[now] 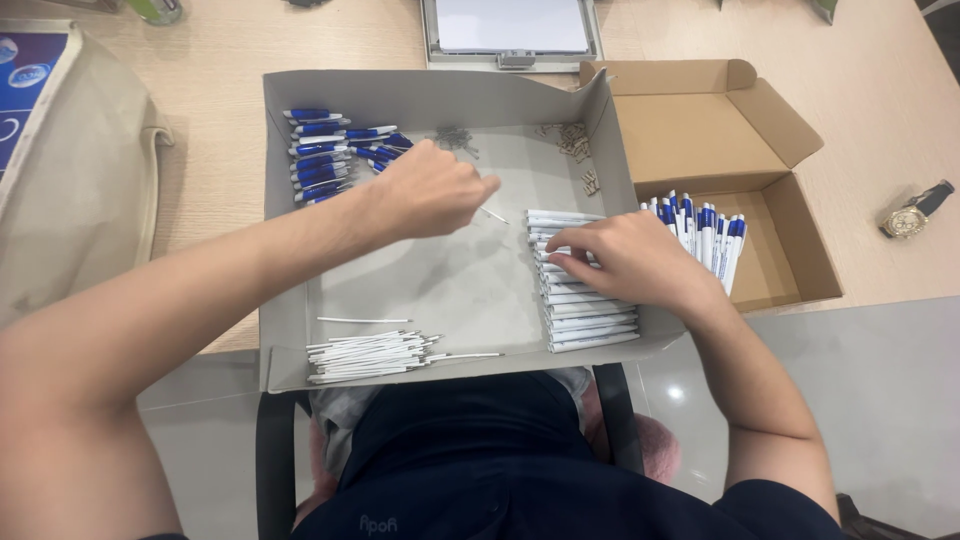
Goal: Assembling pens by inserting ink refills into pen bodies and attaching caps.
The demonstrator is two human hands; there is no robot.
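Observation:
A shallow grey cardboard tray (pixel 470 290) rests partly on the desk edge and over my lap. My left hand (pixel 430 188) hovers over its middle, pinching a thin white refill (pixel 492 214) between the fingertips. My right hand (pixel 625 260) lies on a row of white pen barrels (pixel 585 320) stacked along the tray's right side, fingers touching the upper ones. Blue pen caps (pixel 325 155) are piled at the tray's back left. A bundle of white refills (pixel 370 355) lies at the front left. Small springs (pixel 455 138) and small beige parts (pixel 578 145) sit along the back.
An open brown cardboard box (pixel 720 130) stands right of the tray, with assembled blue-and-white pens (pixel 705 235) leaning inside. A gold wristwatch (pixel 912 215) lies on the wooden desk at right. A beige bag (pixel 75 170) sits at left, a grey clipboard-like frame (pixel 510 35) behind.

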